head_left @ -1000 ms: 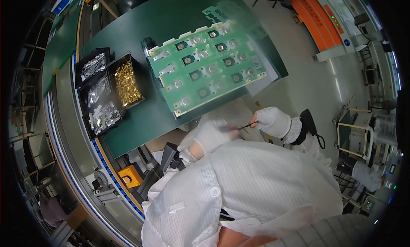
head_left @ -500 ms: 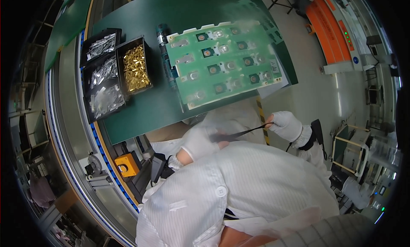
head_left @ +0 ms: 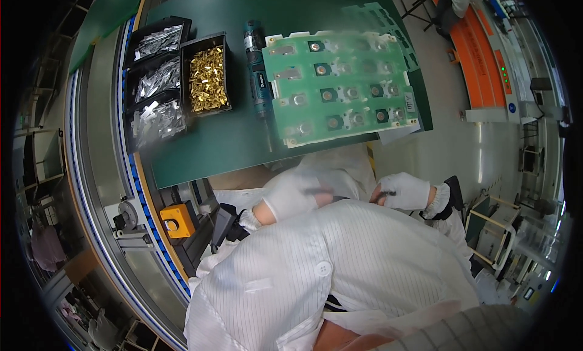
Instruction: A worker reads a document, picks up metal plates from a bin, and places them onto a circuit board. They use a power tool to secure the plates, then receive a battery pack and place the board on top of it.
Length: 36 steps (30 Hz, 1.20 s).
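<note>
Both my hands wear white gloves with bare fingertips and are low in front of my body, below the table edge. My left hand (head_left: 294, 197) has its fingers closed on a black strap (head_left: 341, 198), a short piece of which shows past the fingertips. To its right, my right hand (head_left: 402, 192) is closed with a dark bit of strap at its fingers. Blur partly hides the grip. Beyond my hands, a green panel (head_left: 337, 102) with rows of round metal studs and dark square openings lies on the green table (head_left: 206, 153).
Left of the panel lies a teal-and-black electric screwdriver (head_left: 259, 78). Further left stand a black bin of brass pieces (head_left: 208, 81) and several black bins of silvery metal parts (head_left: 159, 78). A yellow box (head_left: 177, 221) sits by the conveyor rail (head_left: 100, 150). Paper sticks out under the panel.
My right hand has come down and left, closer to my left hand; the strap stretched between them is now mostly out of sight. The view has shifted, so the panel appears further right.
</note>
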Motion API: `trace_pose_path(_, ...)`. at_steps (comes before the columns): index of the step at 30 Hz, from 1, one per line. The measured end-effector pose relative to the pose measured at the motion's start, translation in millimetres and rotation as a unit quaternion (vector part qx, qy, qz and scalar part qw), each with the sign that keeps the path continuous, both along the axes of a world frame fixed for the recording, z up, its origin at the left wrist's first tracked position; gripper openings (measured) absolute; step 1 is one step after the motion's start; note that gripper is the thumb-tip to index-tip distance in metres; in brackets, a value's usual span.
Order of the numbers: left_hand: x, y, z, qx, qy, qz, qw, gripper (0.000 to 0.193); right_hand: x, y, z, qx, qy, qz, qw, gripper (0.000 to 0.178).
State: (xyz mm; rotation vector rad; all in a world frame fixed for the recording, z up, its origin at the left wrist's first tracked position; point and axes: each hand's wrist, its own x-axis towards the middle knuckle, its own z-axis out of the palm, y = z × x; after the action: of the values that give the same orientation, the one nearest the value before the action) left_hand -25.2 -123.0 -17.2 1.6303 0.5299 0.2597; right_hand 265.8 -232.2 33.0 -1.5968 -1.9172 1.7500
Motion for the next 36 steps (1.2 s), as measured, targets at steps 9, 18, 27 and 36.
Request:
trace_pose_path(9, -85.2, 0.3, -33.4, 0.132, 0.221, 0.021, 0.966, 0.027, -46.3, 15.0, -47.7, 0.156, -0.048, -0.137, 0.977, 0.025)
trace_pose_path(18, -52.9, -14.2, -76.5, 0.172, 0.315, 0.293, 0.886, 0.024, -50.5, 28.6, -117.3, 0.167, -0.16, -0.15, 0.961, 0.017)
trace_pose_path(27, -61.3, -15.4, -65.8, 0.145, 0.195, 0.335, 0.91, 0.024, -69.0, 43.6, -74.8, 0.136, 0.037, -0.1, 0.985, 0.012)
trace_pose_path(36, -92.0, -20.0, -2.6, -0.045, 0.124, 0.053, 0.99, 0.02, -71.8, 48.7, -37.2, -0.012, 0.106, 0.026, 0.994, 0.026)
